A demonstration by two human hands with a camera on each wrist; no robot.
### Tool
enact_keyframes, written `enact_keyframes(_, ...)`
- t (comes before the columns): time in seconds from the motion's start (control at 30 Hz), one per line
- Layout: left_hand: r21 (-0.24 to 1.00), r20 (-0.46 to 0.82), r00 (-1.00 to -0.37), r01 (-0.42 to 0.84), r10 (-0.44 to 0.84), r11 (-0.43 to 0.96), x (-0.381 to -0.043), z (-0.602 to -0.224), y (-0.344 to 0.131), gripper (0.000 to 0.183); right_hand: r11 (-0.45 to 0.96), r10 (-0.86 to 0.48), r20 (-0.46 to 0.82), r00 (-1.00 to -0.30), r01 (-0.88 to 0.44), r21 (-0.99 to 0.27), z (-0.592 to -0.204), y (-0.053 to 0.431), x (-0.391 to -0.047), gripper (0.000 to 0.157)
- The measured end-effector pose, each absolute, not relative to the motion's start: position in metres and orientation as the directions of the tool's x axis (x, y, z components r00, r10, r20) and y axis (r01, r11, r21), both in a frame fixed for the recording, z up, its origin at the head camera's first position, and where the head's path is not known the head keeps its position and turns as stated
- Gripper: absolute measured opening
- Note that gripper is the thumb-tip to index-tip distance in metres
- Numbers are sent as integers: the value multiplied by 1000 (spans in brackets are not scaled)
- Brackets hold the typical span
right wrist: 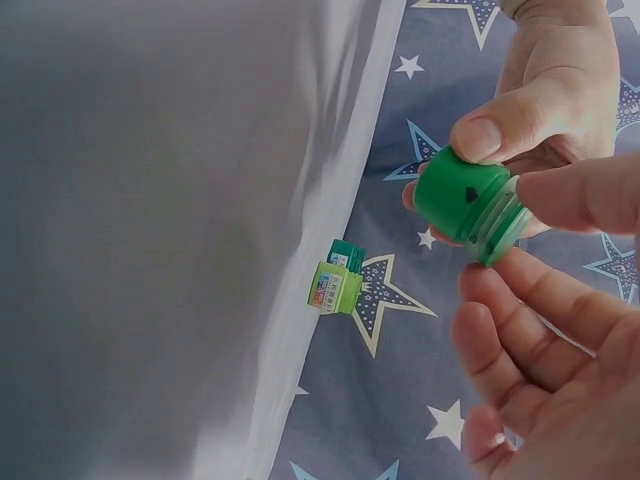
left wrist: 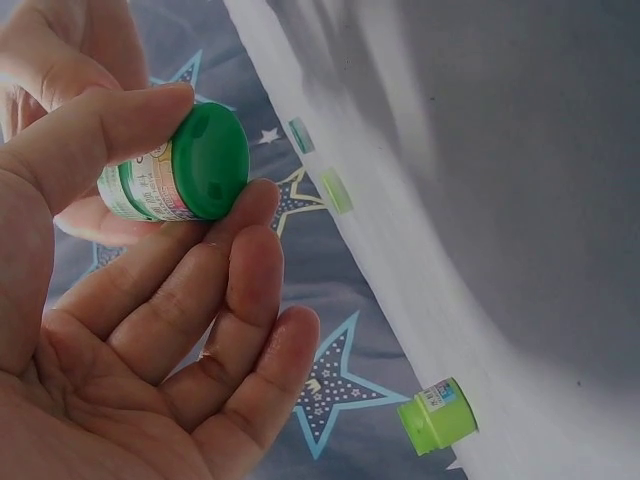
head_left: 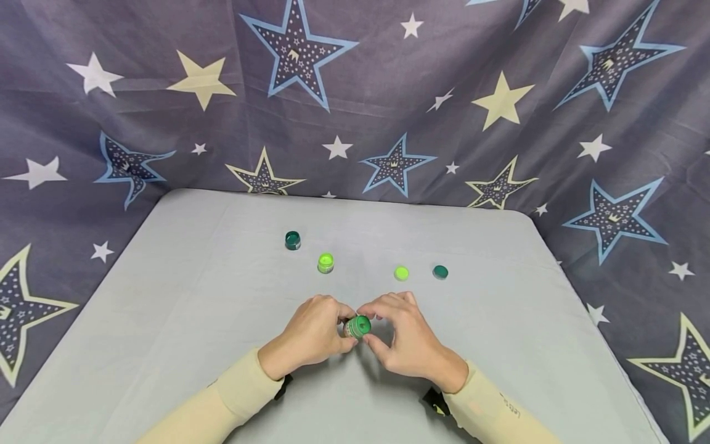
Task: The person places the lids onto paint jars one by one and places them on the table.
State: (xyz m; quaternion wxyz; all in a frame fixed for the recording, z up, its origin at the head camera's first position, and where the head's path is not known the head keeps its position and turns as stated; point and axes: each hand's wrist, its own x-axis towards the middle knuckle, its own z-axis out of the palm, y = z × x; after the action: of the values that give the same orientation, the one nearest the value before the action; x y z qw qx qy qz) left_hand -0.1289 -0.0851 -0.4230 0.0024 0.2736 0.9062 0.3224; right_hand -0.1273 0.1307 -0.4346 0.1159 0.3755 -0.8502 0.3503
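Observation:
A small green paint jar (head_left: 357, 326) is held between both hands over the near middle of the table, tilted with its ringed end toward the right. My left hand (head_left: 313, 330) grips its labelled body between thumb and fingers. At the other end, the thumb and index fingertip of my right hand (head_left: 410, 339) pinch the ringed end; its other fingers are loosely bent. In the right wrist view the jar (right wrist: 462, 195) shows a dark spot on its side and a ridged, partly clear neck. I cannot tell whether a lid is on it.
Beyond the hands stand an open dark green jar (head_left: 293, 240) and an open light green jar (head_left: 325, 264). Farther right lie a light green lid (head_left: 402, 272) and a dark green lid (head_left: 440, 272). A star-patterned cloth (head_left: 377, 111) hangs behind the pale table (head_left: 194, 277).

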Motion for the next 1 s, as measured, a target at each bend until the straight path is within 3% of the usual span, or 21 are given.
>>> enact_keyframes(0.4, 579, 169, -855, 489, 490, 652, -129, -423, -85, 17, 525, -520, 471, -713, -702, -482, -436, 129, -128, 19)
enact_keyframes(1.0, 591, 165, -857, 482, 488, 646, -129, -422, -85, 15, 579, -471, 478, -741, -669, -467, -438, 129, -128, 30)
